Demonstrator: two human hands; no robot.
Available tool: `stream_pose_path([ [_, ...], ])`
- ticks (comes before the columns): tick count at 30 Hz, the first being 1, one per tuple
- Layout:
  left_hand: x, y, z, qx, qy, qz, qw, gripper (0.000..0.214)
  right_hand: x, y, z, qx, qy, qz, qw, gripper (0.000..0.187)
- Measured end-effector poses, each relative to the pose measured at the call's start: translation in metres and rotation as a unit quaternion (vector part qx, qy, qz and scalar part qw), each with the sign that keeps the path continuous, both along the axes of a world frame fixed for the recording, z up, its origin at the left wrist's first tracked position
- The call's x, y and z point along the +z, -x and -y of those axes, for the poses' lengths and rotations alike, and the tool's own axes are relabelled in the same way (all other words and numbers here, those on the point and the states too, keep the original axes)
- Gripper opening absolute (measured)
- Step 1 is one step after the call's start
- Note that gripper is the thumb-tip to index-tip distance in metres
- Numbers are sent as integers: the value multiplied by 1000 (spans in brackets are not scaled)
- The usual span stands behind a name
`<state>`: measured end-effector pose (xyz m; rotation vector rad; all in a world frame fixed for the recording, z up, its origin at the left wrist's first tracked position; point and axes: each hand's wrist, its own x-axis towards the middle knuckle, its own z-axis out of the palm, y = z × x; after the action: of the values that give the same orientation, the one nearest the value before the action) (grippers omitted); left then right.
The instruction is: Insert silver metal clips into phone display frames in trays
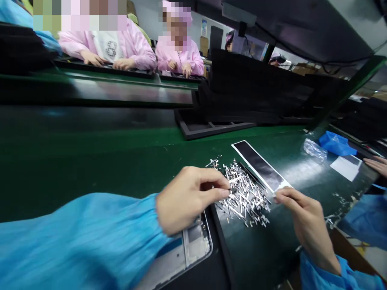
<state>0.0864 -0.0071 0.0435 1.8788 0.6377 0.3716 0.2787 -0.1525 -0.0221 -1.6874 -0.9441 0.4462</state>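
Note:
My left hand [193, 197] reaches over the left side of a pile of small silvery strips [246, 197], thumb and forefinger pinched together. Whatever is between those fingertips is too small to make out. Beneath that wrist lies a silver device frame [198, 243], like a tablet or phone housing, on a black tray [216, 257]; my sleeve covers part of it. On the right, my right hand [305, 219] pinches the near end of a long black strip sheet with a white border [258, 165], which stretches away from me beside the pile.
Black trays [211, 129] stand at the back, with a tall black stack [260, 88] behind. At right are a blue bin [337, 143], clear plastic wrap [314, 150] and a white sheet [346, 167]. A co-worker's hand [376, 165] shows at the right edge; people in pink work opposite.

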Motion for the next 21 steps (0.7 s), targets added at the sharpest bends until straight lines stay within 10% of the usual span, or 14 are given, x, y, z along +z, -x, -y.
stream_pose_path([
  [10, -11, 33, -8, -15, -97, 1, 995, 17, -7, -28, 48, -105, 181, 219, 953, 22],
  [13, -14, 43, -1, 68, -151, 0, 986, 25, -8, -44, 60, -124, 221, 269, 929, 29],
  [17, -17, 51, 7, 198, -106, -68, 972, 34, -10, -58, 71, -79, 267, 293, 914, 36],
  [21, -30, 59, -1, 156, -64, -71, 983, 34, -8, -55, 67, -95, 241, 333, 907, 34],
])
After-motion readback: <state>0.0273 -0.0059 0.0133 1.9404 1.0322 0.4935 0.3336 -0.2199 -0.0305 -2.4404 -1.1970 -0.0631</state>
